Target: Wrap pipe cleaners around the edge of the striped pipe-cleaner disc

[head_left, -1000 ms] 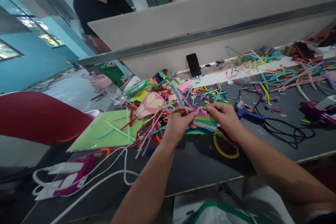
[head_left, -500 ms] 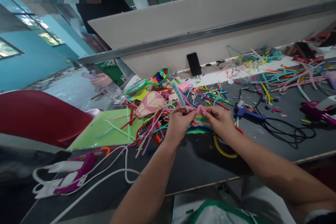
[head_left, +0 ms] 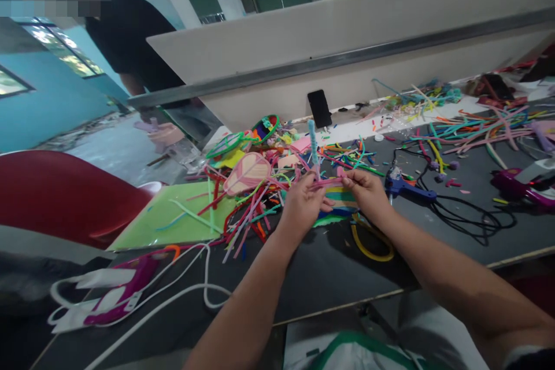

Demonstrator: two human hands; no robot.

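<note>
My left hand (head_left: pixel 307 201) is closed in a pinch on a pink pipe cleaner (head_left: pixel 331 182), which runs straight across to my right hand (head_left: pixel 367 188). The right fingertips grip its other end, where a pink loop (head_left: pixel 340 171) shows. A fuzzy light-blue stem (head_left: pixel 313 141) with a pale purple lower part stands upright out of my left hand. Below the fingers lies a striped piece in yellow, teal and blue (head_left: pixel 340 202), partly covered by the hands. Just under my right wrist is a yellow ring (head_left: pixel 368 247).
Loose pipe cleaners (head_left: pixel 255 208) pile up left of my hands, beside a pink leaf-shaped piece (head_left: pixel 249 173) and a green sheet (head_left: pixel 173 208). A blue glue gun (head_left: pixel 410 189) with black cable lies right. A phone (head_left: pixel 319 108) leans on the partition (head_left: pixel 277 101). A person (head_left: pixel 134 40) stands beyond.
The pink pipe cleaner, bent in an arch between my fingers before, is now drawn out straight. The light-blue stem has swung from leaning left to upright. The person behind has shifted left in view.
</note>
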